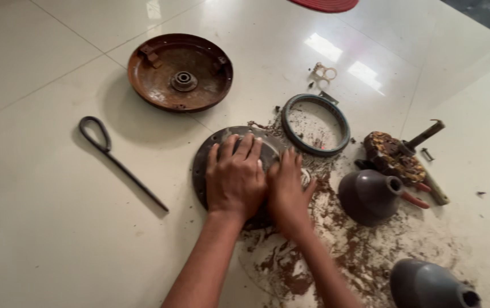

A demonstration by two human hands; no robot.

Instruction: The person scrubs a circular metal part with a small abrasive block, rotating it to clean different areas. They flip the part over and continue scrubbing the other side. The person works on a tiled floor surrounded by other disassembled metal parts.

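My left hand (236,177) lies flat, fingers spread, on a round dark metal disc (205,159) resting on the tiled floor. My right hand (287,188) presses down beside it on the disc's right part, fingers together. Most of the disc is hidden under both hands. A grey metal ring (290,108) lies just beyond my right hand.
A rusty round cover with a hub (180,72) sits at the back. A looped metal rod (116,159) lies left. Right: a wound motor core with shaft (396,155), red-handled pliers (415,199), two grey cone-shaped cups (368,197) (427,285). Rust debris (336,245) covers the floor.
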